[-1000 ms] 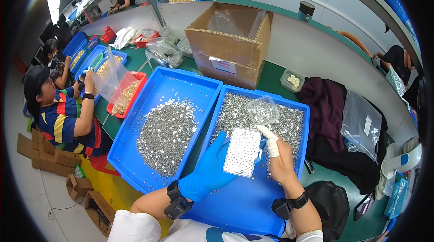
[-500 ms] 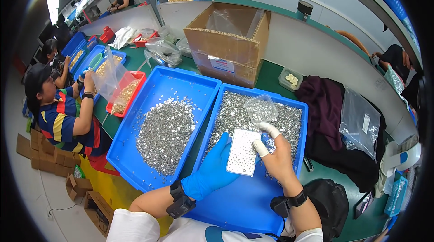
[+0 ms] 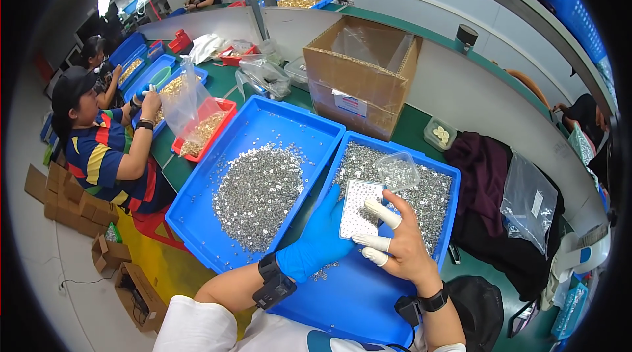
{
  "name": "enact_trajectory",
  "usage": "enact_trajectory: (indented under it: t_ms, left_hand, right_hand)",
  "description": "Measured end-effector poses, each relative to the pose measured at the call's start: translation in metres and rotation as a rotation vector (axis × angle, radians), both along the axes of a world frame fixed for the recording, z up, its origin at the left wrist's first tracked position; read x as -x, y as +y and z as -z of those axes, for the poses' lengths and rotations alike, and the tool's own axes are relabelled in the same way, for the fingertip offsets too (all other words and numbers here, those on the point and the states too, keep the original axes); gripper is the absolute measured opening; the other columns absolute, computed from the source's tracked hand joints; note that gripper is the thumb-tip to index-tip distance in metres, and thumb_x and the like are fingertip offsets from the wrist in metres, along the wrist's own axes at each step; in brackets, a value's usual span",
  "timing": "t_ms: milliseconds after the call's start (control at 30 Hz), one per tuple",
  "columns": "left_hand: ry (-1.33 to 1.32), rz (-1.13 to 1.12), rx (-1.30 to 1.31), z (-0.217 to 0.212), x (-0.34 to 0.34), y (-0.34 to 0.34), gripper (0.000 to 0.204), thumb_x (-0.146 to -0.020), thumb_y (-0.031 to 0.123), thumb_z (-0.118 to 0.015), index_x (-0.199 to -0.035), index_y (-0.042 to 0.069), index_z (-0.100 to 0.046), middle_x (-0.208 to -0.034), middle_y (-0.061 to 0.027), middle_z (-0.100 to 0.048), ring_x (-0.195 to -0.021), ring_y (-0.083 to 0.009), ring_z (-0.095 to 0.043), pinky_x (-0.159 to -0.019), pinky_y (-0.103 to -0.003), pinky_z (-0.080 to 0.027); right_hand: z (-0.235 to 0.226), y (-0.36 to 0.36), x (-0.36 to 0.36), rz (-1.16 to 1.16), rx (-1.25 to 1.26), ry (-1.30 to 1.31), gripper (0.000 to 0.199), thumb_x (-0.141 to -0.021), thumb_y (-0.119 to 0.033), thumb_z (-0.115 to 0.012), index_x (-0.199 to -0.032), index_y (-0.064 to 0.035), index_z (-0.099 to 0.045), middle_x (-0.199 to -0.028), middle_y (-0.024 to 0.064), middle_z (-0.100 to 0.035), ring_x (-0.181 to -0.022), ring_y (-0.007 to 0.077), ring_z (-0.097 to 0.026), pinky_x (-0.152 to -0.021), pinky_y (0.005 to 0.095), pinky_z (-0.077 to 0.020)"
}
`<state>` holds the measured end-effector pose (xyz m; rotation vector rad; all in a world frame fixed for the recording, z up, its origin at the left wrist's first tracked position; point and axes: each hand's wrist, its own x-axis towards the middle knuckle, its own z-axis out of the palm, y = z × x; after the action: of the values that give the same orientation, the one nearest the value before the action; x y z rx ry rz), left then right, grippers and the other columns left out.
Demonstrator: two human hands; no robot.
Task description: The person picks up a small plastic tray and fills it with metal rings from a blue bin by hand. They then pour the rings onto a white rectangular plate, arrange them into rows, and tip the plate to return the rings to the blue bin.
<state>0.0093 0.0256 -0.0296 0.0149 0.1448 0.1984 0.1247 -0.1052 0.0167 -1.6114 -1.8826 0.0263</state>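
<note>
Together both hands, left [image 3: 320, 237] (blue-gloved) and right [image 3: 395, 243], hold a seemingly perforated white plate [image 3: 359, 210].

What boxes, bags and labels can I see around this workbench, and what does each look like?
Cardboard box: brown, open-topped, behind the blue trays, lined with clear plastic.
Label: small white rectangle on the box's front.
Clear bag: held upright by a co-worker at left, over a red tray.
Clear bag with white label: lying on dark cloth at right.
Flattened cartons: brown, on the floor at left.
Small clear tub: right of the box, holding pale pieces.
</note>
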Motion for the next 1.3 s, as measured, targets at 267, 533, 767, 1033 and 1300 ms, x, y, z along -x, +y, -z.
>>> enact_trajectory:
  t_ms: [267, 533, 767, 1033, 1300]
  left_hand:
    - [0.172, 0.0, -0.089, -0.015, 0.005, -0.008, 0.055, -0.092, 0.043, -0.032, -0.128, 0.001, -0.037, -0.125, -0.0167, -0.046, -0.113, -0.0323, -0.045, -0.099, -0.047, -0.032]
    - [0.168, 0.028, -0.028, 0.0, -0.008, -0.019, 0.056, -0.093, 0.043, -0.031, -0.128, 0.0, -0.036, -0.127, -0.0171, -0.044, -0.114, -0.0328, -0.044, -0.1, -0.047, -0.031]
    - [0.161, -0.045, -0.816, 0.016, 0.004, -0.016, 0.049, -0.093, 0.039, -0.032, -0.128, 0.005, -0.036, -0.126, -0.0136, -0.045, -0.112, -0.0263, -0.047, -0.096, -0.041, -0.037]
    - [0.03, -0.121, -1.064, 0.013, 0.003, -0.017, 0.048, -0.093, 0.039, -0.033, -0.124, 0.003, -0.041, -0.113, -0.0096, -0.053, -0.096, -0.021, -0.052, -0.078, -0.034, -0.045]
    - [0.037, -0.098, -1.074, 0.025, 0.005, -0.009, 0.048, -0.093, 0.039, -0.034, -0.123, 0.002, -0.042, -0.111, -0.011, -0.055, -0.093, -0.0223, -0.054, -0.073, -0.035, -0.046]
  right_hand:
    - [0.031, 0.003, -0.006, 0.4, -0.079, 0.453, 0.033, -0.087, -0.017, -0.05, -0.118, -0.0053, -0.052, -0.119, 0.0172, -0.051, -0.108, 0.0329, -0.049, -0.091, 0.0355, -0.0385]
    - [0.047, -0.009, -0.02, 0.37, -0.089, 0.42, 0.032, -0.091, -0.023, -0.044, -0.117, -0.0053, -0.052, -0.112, 0.0159, -0.055, -0.102, 0.0316, -0.052, -0.086, 0.0352, -0.042]
    - [0.048, -0.006, -0.013, 0.418, -0.04, 0.467, 0.038, -0.092, -0.026, -0.041, -0.123, -0.0053, -0.045, -0.107, 0.0172, -0.056, -0.101, 0.0339, -0.051, -0.085, 0.0366, -0.0418]
    - [0.042, -0.005, -0.011, 0.379, 0.052, 0.492, 0.039, -0.091, -0.026, -0.041, -0.125, -0.0057, -0.043, -0.097, 0.0185, -0.057, -0.091, 0.036, -0.054, -0.08, 0.0394, -0.0427]
    - [0.047, -0.001, -0.017, 0.345, 0.027, 0.426, 0.037, -0.09, -0.024, -0.043, -0.122, -0.0055, -0.046, -0.097, 0.0188, -0.057, -0.092, 0.0351, -0.054, -0.08, 0.0383, -0.0431]
